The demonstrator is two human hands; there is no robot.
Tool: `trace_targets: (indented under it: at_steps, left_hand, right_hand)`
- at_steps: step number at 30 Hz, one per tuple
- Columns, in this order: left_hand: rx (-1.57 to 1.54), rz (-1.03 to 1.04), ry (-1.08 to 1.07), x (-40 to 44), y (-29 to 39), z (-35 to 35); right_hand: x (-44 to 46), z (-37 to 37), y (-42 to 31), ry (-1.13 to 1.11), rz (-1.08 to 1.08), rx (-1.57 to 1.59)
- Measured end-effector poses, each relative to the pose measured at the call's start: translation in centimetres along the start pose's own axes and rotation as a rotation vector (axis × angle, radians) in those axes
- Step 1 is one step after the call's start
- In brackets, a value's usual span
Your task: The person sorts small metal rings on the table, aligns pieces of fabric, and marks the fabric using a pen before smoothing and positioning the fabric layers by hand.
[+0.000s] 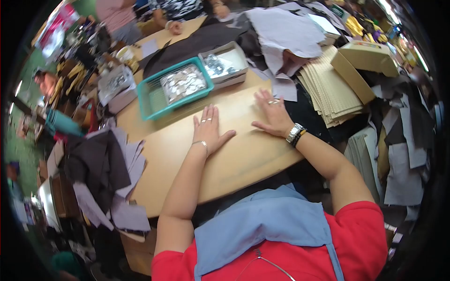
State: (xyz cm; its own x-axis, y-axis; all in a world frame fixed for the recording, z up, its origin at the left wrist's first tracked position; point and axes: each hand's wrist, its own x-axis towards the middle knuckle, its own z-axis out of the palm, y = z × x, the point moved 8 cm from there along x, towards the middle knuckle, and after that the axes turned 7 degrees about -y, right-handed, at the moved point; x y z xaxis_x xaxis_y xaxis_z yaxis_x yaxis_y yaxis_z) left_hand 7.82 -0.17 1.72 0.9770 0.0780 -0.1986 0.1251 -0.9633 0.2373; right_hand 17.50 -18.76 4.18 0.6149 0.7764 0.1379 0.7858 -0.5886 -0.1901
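Observation:
Flat on the wooden table (225, 161), my left hand (210, 129) has its fingers pointing away from me and the thumb spread, with nothing in it. My right hand (274, 114), fingers apart, is over the table further right and also holds nothing. Beyond my left hand sits a teal basket (149, 104) with a pile of small pale pieces (183, 84) in its right part. An open cardboard box (238, 61) with plastic-wrapped items stands against the basket's right side.
Dark and grey fabric pieces (101, 164) hang over the table's left edge. At the right are stacked tan sheets (328, 89), a brown box (368, 58) and more cloth (286, 30). Two people stand across the table; a co-worker's hand (175, 28) rests there.

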Motion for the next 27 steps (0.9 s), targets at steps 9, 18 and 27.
trace_targets:
  at_steps: [9,18,27]
  left_hand:
    - [-0.045,-0.038,0.000,-2.2,-0.5,1.2]
    - [0.029,0.070,-0.096,-11.9,-2.7,2.0]
    - [0.096,0.153,-0.127,-13.5,-2.6,1.2]
  right_hand:
    - [0.3,1.0,-1.1,-0.229,0.013,-0.144]
    - [-21.6,-3.3,-3.5,0.182,-0.306,0.355]
    - [-50.6,22.0,10.7,-0.560,1.336,0.828]
